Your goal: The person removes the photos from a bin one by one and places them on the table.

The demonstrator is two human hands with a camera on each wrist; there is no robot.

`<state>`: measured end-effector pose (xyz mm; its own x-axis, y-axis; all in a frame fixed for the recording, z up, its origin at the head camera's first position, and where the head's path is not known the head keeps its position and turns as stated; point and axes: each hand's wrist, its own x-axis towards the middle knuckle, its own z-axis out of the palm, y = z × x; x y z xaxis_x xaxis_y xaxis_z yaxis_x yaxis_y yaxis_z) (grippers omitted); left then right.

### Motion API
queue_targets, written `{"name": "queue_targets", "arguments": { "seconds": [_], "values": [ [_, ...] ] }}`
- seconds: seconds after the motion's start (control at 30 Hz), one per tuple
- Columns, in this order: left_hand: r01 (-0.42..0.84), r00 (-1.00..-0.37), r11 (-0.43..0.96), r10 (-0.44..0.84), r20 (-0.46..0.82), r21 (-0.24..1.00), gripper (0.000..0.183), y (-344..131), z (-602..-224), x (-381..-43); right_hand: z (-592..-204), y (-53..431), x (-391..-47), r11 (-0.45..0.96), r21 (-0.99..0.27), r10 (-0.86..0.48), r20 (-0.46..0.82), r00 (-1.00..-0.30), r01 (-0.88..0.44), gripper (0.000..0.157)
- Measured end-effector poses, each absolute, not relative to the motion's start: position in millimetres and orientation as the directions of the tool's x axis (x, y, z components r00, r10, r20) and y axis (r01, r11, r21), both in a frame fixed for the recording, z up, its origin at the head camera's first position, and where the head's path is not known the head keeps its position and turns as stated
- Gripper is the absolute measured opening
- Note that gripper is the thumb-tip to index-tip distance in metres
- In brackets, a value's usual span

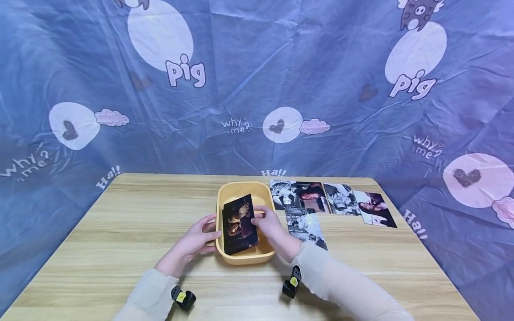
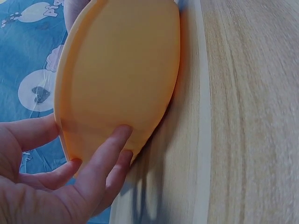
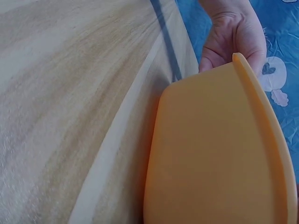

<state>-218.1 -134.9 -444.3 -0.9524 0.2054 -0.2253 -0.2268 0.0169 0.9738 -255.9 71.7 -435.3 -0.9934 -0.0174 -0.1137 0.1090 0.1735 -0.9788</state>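
Note:
A yellow plastic tub stands on the table. Inside its rim a dark photo print lies at a slant, with glowing orange shapes on it; a second dark edge shows under its left side. My right hand reaches over the tub's right rim and pinches the print's right edge, thumb on top. On the opposite side my left hand holds the tub, its thumb at the rim. In the left wrist view this hand's fingers press against the tub's outer wall. The right fingertips are hidden behind the print.
Right of the tub, several photo prints lie in a row, among them a black-and-white one and a coloured one. Another black-and-white print lies below the row, partly behind the right forearm. A blue printed cloth hangs behind the wooden table.

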Motion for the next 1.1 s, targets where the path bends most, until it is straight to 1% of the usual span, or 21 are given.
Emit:
{"name": "queue_targets", "arguments": {
  "seconds": [0.3,0.6,0.83,1.1],
  "values": [
    [-0.231,-0.951,0.026,0.204,-0.231,0.973,0.065,-134.4,-442.7,-218.5,-431.3,73.6,-256.9,0.165,-0.985,-0.008,-0.060,-0.998,0.058,0.038],
    [-0.232,-0.951,0.033,0.205,-0.233,0.972,0.064,-134.1,-441.1,-217.6,-427.8,77.6,-258.4,0.100,-0.993,0.009,-0.058,-0.998,0.058,0.032],
    [-0.229,-0.950,0.025,0.210,-0.230,0.973,0.065,-134.6,-441.6,-218.0,-419.9,81.3,-258.3,0.077,-0.995,0.015,-0.061,-0.998,0.062,0.029],
    [-0.228,-0.950,0.026,0.213,-0.228,0.973,0.066,-134.8,-441.3,-216.4,-409.2,93.3,-259.8,-0.058,-0.991,0.013,-0.125,-0.992,0.124,0.032]
  ]
}}
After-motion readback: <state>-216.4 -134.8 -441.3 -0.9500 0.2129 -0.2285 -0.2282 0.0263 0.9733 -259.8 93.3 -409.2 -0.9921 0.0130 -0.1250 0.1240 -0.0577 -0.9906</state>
